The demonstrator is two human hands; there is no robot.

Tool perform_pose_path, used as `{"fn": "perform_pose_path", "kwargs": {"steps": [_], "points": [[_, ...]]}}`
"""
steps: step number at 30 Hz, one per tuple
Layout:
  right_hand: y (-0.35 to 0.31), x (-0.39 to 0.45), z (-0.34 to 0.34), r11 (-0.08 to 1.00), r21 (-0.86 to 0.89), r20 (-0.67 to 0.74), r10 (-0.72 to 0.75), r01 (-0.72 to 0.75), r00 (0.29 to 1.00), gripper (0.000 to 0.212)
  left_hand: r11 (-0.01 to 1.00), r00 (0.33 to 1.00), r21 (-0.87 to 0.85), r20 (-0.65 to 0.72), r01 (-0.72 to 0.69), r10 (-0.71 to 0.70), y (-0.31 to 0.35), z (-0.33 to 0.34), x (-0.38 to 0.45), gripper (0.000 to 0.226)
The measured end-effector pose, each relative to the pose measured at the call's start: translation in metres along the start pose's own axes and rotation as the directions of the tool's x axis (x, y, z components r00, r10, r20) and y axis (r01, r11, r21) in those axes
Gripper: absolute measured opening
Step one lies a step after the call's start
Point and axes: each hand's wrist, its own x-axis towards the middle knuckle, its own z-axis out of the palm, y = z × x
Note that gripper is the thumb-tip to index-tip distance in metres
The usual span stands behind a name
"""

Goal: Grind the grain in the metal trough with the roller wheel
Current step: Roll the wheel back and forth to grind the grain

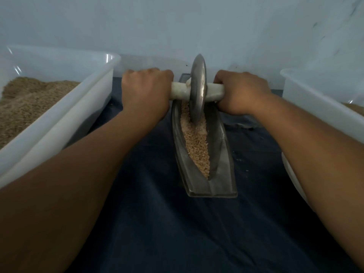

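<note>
grinding is under way: left hand (144, 89) and right hand (239, 91) are each wrapped around one end of the pale axle (213, 93), set apart on either side of the roller wheel (198, 89). the wheel stands upright at the far end of the metal trough (220, 146), its rim sunk in the grain (197, 142). judgement: equal downward pressure on both ends and a straight draw toward the near tip should keep the wheel in its groove. the trough rests on a dark blue cloth (157, 223); white tubs (65, 107) holding grain flank it, with a pale wall (177, 22) behind.

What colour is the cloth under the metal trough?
Dark blue; the cloth shows best in the head view, spread beneath the trough.
</note>
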Motion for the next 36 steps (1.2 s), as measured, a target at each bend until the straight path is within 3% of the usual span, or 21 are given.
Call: {"fn": "perform_pose_path", "kwargs": {"steps": [13, 20, 31, 36], "points": [[-0.002, -0.028, 0.001, 1.000, -0.001, -0.041, 0.001, -0.001, 0.999, 0.020, 1.000, 0.994, -0.009, -0.111, -0.022, 0.021, 0.004, -0.011, -0.022, 0.011], [-0.007, -0.053, -0.004, 1.000, 0.028, -0.067, 0.016, -0.014, 0.998, 0.013, 0.999, 0.997, 0.023, -0.064, -0.040, 0.041, 0.005, -0.030, -0.037, 0.019], [-0.021, -0.097, -0.010, 0.999, -0.019, -0.272, -0.054, 0.051, 0.961, 0.019, 0.997, 0.998, 0.047, 0.000, -0.067, 0.067, 0.006, -0.054, -0.062, 0.032], [-0.030, -0.108, -0.015, 0.994, -0.100, -0.403, -0.087, 0.050, 0.911, 0.016, 0.998, 0.998, -0.051, 0.045, -0.046, 0.048, -0.002, -0.051, -0.073, 0.031]]}}
